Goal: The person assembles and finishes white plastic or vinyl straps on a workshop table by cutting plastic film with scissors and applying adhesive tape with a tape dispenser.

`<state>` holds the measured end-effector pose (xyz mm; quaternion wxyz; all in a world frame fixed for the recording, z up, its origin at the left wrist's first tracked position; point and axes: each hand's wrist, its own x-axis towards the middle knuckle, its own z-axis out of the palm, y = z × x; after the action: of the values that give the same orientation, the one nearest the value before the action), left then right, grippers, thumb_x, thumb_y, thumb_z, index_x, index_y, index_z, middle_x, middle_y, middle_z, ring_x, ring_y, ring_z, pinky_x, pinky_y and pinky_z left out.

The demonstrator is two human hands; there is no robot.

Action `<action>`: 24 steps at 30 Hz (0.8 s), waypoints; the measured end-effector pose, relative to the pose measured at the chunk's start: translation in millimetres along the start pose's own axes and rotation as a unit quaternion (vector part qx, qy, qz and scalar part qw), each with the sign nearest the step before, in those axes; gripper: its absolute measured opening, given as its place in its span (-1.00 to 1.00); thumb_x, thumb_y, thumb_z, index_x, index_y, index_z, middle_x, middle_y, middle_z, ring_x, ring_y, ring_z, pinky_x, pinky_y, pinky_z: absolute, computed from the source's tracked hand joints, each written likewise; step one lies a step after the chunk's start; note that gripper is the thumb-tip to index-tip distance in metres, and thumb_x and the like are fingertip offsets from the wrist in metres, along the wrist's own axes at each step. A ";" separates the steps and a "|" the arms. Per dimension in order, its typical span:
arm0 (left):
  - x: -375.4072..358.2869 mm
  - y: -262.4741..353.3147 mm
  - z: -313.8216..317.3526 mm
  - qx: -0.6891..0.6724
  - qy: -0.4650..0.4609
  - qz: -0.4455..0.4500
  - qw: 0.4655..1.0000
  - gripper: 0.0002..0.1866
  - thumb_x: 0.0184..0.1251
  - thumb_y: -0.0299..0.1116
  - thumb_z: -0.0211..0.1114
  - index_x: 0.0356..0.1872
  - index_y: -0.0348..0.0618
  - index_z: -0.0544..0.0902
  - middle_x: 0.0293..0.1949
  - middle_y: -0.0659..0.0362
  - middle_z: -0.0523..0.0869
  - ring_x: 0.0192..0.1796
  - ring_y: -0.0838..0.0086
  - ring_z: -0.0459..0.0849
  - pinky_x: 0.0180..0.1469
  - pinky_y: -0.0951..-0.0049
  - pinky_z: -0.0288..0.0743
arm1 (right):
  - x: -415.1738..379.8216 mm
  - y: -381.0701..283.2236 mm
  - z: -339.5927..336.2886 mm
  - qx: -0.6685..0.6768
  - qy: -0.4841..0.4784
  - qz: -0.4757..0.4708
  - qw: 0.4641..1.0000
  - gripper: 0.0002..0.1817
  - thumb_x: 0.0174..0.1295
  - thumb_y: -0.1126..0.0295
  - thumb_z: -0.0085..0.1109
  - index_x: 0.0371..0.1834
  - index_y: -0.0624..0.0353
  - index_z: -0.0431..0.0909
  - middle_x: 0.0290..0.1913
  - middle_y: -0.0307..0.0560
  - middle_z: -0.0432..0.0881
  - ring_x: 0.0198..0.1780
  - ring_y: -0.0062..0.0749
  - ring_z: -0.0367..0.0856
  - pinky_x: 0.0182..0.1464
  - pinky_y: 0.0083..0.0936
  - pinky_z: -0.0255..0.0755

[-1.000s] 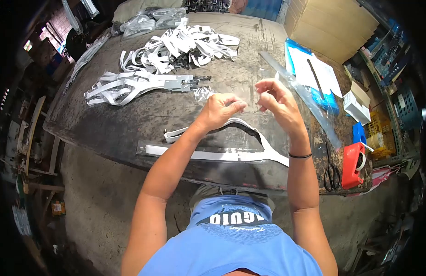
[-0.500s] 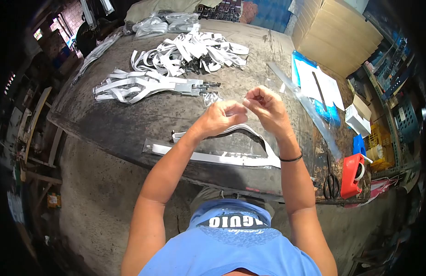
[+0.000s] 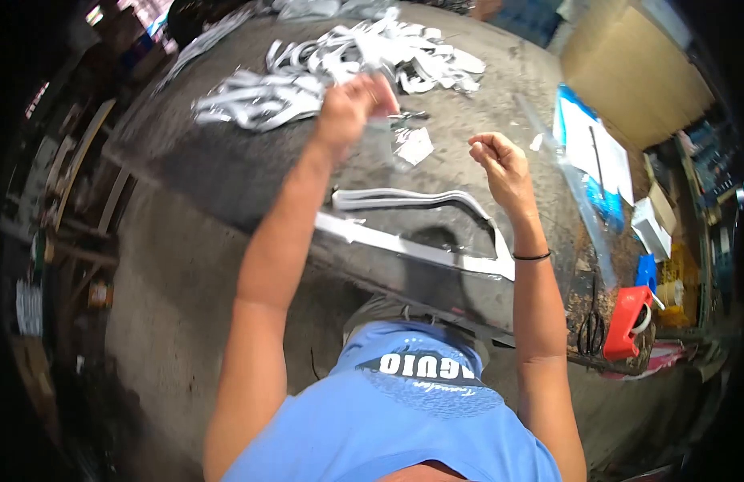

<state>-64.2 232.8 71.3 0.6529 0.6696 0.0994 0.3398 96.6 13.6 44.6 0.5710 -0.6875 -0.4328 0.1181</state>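
Note:
My left hand (image 3: pixel 349 115) is smeared by motion over the front of the bundle of white straps (image 3: pixel 263 100); its fingertips are blurred. Beside it, a small clear plastic packet (image 3: pixel 414 146) with a pale content lies on the table. My right hand (image 3: pixel 504 165) hovers above the table to the right, its fingers curled in and thumb against the forefinger; what is in the pinch, if anything, I cannot tell. In front of my body lies one long white strap (image 3: pixel 404 247), folded back on itself, its upper run (image 3: pixel 404 197) bowed and dark-edged.
A heap of white straps (image 3: pixel 372 52) covers the far side of the worn table (image 3: pixel 251 181). To the right are a clear plastic strip (image 3: pixel 581 205), papers (image 3: pixel 609 157) on blue plastic, scissors (image 3: pixel 590 333), a red tape dispenser (image 3: pixel 627 321) and a large cardboard box (image 3: pixel 645 76).
My hands were close together over the folded strap. The left has swung away to the far left, toward the bundle; the right stays raised, fingers still curled. The view has shifted too.

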 end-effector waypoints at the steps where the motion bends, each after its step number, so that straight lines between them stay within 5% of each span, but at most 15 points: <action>1: 6.0 16.3 -20.3 0.012 0.068 0.016 0.997 -0.79 0.51 -0.33 0.13 -0.25 -0.18 0.68 -0.35 0.17 0.76 -0.29 0.53 0.71 -0.10 0.48 0.59 | -1.6 3.1 10.0 -0.067 -0.017 -0.010 0.998 -0.86 0.29 0.45 0.19 -0.15 0.24 0.64 -0.24 -0.05 0.71 -0.21 -0.44 0.66 -0.11 -0.51 0.49; 5: 16.0 71.0 -99.7 0.049 0.235 0.196 0.951 -0.89 0.42 -0.37 0.24 -0.22 -0.17 0.67 -0.28 0.16 0.77 -0.22 0.52 0.72 -0.01 0.47 0.57 | -2.7 11.9 69.6 -0.192 -0.156 -0.086 0.965 -0.78 0.23 0.34 0.24 -0.12 0.18 0.65 -0.21 0.12 0.68 -0.10 0.06 0.64 -0.06 -0.18 0.51; 6: 13.1 84.2 -117.1 0.062 0.263 0.238 0.933 -0.89 0.41 -0.37 0.26 -0.22 -0.18 0.66 -0.26 0.14 0.77 -0.19 0.48 0.73 -0.01 0.46 0.58 | -4.6 15.5 85.3 -0.237 -0.183 -0.098 0.949 -0.68 0.16 0.30 0.36 -0.06 0.19 0.63 -0.14 0.05 0.68 -0.08 -0.10 0.66 -0.04 -0.29 0.52; 9: -3.6 121.8 -115.8 0.096 0.333 0.331 0.878 -0.87 0.35 -0.40 0.31 -0.25 -0.27 0.64 -0.25 0.05 0.76 -0.16 0.38 0.74 0.08 0.38 0.59 | -9.2 24.3 135.4 -0.358 -0.245 -0.156 0.887 -0.40 0.03 0.03 0.41 0.09 0.12 0.55 0.03 0.04 0.60 0.12 0.01 0.53 0.10 -0.17 0.46; 11: -11.2 121.8 -114.5 0.113 0.315 0.336 0.881 -0.85 0.40 -0.42 0.25 -0.21 -0.34 0.61 -0.23 -0.01 0.75 -0.13 0.32 0.75 0.12 0.36 0.57 | -13.6 21.8 158.6 -0.365 -0.252 -0.146 0.884 -0.41 0.01 -0.02 0.40 0.03 0.10 0.58 -0.04 0.02 0.61 0.11 -0.02 0.54 0.09 -0.12 0.47; 14: -29.2 94.6 -105.5 0.176 0.227 0.302 0.909 -0.84 0.47 -0.39 0.20 -0.15 -0.31 0.62 -0.22 0.02 0.76 -0.14 0.35 0.74 0.12 0.37 0.56 | -17.6 48.0 181.9 -0.378 -0.193 -0.228 0.876 -0.80 0.18 0.34 0.14 -0.17 0.13 0.57 -0.20 -0.01 0.64 -0.11 -0.04 0.65 -0.17 -0.15 0.57; 17: -45.8 58.8 -98.0 0.276 0.136 0.174 0.935 -0.82 0.49 -0.35 0.18 -0.16 -0.25 0.64 -0.27 0.11 0.76 -0.17 0.45 0.72 0.04 0.43 0.57 | -13.3 33.8 169.9 -0.335 -0.123 -0.207 0.911 -0.84 0.16 0.43 0.08 -0.19 0.14 0.50 -0.29 -0.03 0.64 -0.30 -0.06 0.70 -0.34 -0.22 0.56; 19: -53.2 41.4 -89.4 0.242 0.086 0.129 0.958 -0.84 0.48 -0.37 0.19 -0.18 -0.24 0.66 -0.28 0.14 0.75 -0.21 0.51 0.71 -0.06 0.49 0.57 | -0.4 20.9 152.1 -0.302 -0.110 -0.161 0.933 -0.87 0.17 0.51 -0.04 -0.22 0.15 0.40 -0.27 0.13 0.61 -0.35 0.09 0.64 -0.29 -0.01 0.52; 22: -56.8 25.6 -69.7 0.168 0.018 0.045 0.985 -0.87 0.47 -0.43 0.19 -0.21 -0.24 0.68 -0.25 0.15 0.75 -0.23 0.52 0.69 -0.13 0.53 0.58 | 12.8 8.3 122.8 -0.237 -0.011 -0.303 0.923 -0.62 0.11 0.59 0.03 0.04 0.08 0.40 -0.22 0.02 0.57 -0.24 0.00 0.63 -0.32 -0.08 0.49; 24: -57.1 22.7 -52.5 0.118 -0.015 0.000 0.993 -0.86 0.45 -0.41 0.21 -0.24 -0.25 0.68 -0.14 0.12 0.74 -0.16 0.51 0.69 -0.07 0.52 0.56 | 7.8 -21.9 103.3 -0.285 -0.014 -0.253 0.924 -0.52 0.09 0.60 0.08 0.13 -0.01 0.41 -0.24 -0.02 0.50 -0.22 -0.04 0.60 -0.31 -0.15 0.51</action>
<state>-144.7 239.4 69.7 0.5706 0.7471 0.1290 0.3155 23.4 89.3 33.5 0.3557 -0.6875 -0.6152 -0.1493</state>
